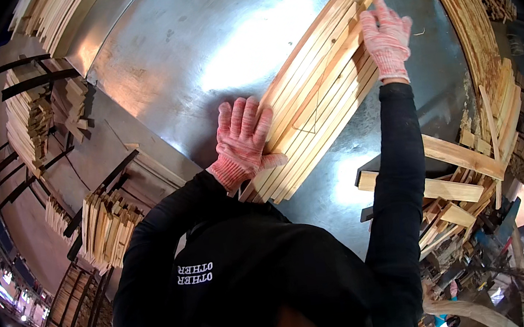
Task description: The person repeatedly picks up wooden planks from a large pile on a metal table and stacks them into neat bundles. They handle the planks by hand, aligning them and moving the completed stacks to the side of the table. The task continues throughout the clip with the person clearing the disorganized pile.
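Note:
A bundle of pale wooden slats (326,101) lies slantwise on the shiny metal table (182,27), side by side, with thin dark lines drawn across them. One slat sits a little higher than its neighbours. My left hand (243,136), in a pink-and-white knitted glove, rests open against the left side near the bundle's near end, its thumb reaching over the wood. At the far right end my right hand (387,39), gloved alike, touches the slat ends with its fingers apart. The undersides of both hands are hidden.
Stacked slats stand on black racks at the left (111,226) and far left (31,119). Loose wooden offcuts (452,187) pile up by the right edge of the table. A long rough-edged board (466,24) curves along the far right side.

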### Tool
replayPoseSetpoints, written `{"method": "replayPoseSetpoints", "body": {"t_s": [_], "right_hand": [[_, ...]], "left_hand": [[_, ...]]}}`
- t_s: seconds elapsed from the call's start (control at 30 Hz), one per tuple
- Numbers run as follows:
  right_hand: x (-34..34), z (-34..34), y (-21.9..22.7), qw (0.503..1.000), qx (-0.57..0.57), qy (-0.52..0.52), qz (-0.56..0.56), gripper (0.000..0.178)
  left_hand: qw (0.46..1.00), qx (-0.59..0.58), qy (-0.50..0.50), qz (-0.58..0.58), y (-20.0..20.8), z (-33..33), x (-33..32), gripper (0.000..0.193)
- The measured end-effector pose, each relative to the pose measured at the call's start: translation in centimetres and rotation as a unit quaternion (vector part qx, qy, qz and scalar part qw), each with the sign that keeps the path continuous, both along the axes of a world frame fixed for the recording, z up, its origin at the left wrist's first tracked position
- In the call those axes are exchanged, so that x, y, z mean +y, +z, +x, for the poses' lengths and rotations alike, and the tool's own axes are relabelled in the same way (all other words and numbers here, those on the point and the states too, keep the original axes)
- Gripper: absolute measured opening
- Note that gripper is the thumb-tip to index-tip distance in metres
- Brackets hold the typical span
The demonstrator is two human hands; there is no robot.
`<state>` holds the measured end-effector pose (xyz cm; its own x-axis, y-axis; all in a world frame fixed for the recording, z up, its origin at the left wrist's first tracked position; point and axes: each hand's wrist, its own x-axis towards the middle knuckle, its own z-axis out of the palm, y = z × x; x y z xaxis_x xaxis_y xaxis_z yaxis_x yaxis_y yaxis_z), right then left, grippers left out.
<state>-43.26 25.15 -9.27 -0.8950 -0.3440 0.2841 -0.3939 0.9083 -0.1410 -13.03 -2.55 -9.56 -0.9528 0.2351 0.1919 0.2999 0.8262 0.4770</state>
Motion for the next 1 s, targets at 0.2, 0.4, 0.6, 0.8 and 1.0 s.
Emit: {"method": "replayPoseSetpoints", "body": {"t_s": [0.2,0.4,0.6,0.8,1.0], "right_hand": [[-7.1,7.6,13.6,0.692,-0.136,-0.043,-0.707,0.058],[-9.6,19.8,14.0,0.805,-0.180,-0.036,-0.564,0.058],[-12.0,18.4,21.3,0.949,-0.167,0.269,0.000,0.017],[-6.1,19.1,20.5,0.906,-0.165,0.125,-0.369,0.041],[15.9,15.9,1.8,0.749,-0.098,-0.612,-0.234,0.107]], "left_hand": [[0.993,-0.090,-0.049,0.058,4.7,1.6,2.7,0.078],[0.974,-0.022,-0.076,0.211,11.1,1.6,1.9,0.081],[0.886,0.256,-0.174,-0.345,26.0,-8.4,-5.4,0.084],[0.886,-0.010,-0.128,-0.445,27.5,-8.3,-15.3,0.068],[0.950,-0.182,0.246,0.066,10.5,-2.9,-23.1,0.032]]}}
